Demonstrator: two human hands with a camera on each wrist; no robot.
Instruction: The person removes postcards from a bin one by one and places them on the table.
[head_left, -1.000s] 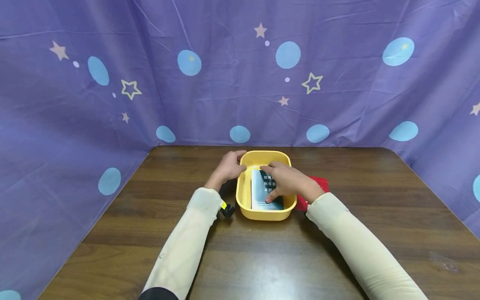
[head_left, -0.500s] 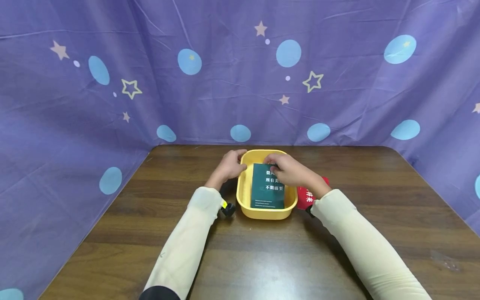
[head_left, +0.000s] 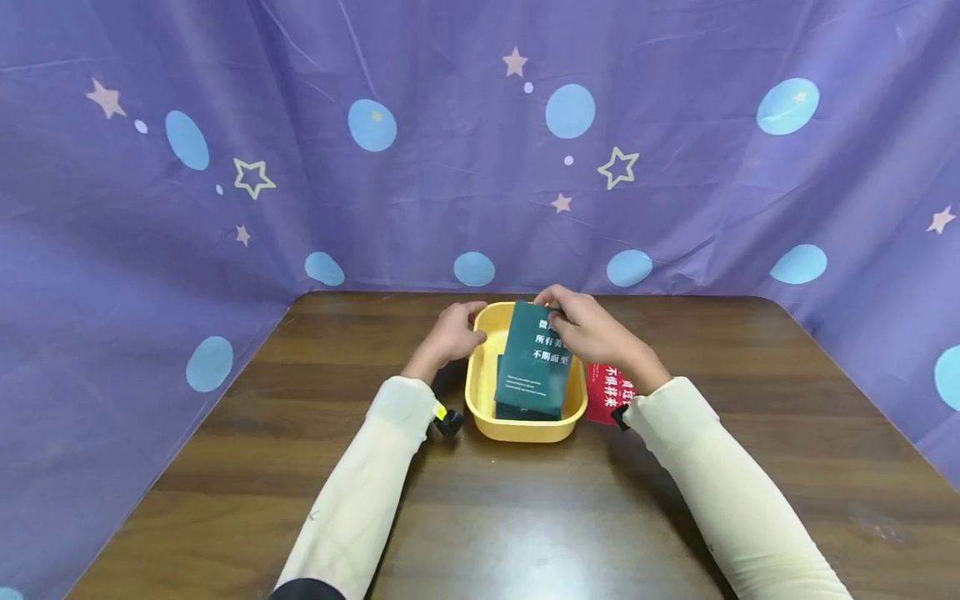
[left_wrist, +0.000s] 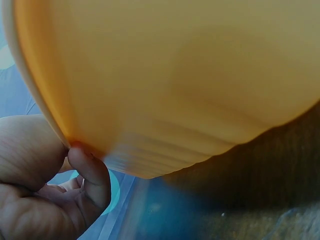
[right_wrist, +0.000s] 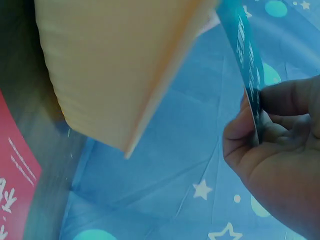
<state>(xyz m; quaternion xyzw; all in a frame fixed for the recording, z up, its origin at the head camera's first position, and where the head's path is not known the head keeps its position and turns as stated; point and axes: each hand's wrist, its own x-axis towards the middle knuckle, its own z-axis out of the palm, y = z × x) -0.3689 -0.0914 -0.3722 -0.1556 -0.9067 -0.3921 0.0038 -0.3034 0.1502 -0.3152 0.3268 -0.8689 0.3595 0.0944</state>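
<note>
A yellow plastic basin stands on the table. My left hand pinches its left rim between thumb and curled fingers, as the left wrist view shows with the basin's wall beside the thumb. In my right hand is a thin dark green card with white Chinese characters, pinched at its upper right corner. The card is tilted above the basin, and in the right wrist view it stands over the rim. Another dark green item lies below, mostly hidden by it.
To the right of the basin a red card with white writing lies on the brown wooden table, partly behind the right wrist. A purple curtain with stars and blue ovals hangs behind and along the sides.
From reaching into the basin with spread fingers, my right hand has taken the green card by its corner and raised it, uncovering another dark green item. The left hand keeps its hold on the rim.
</note>
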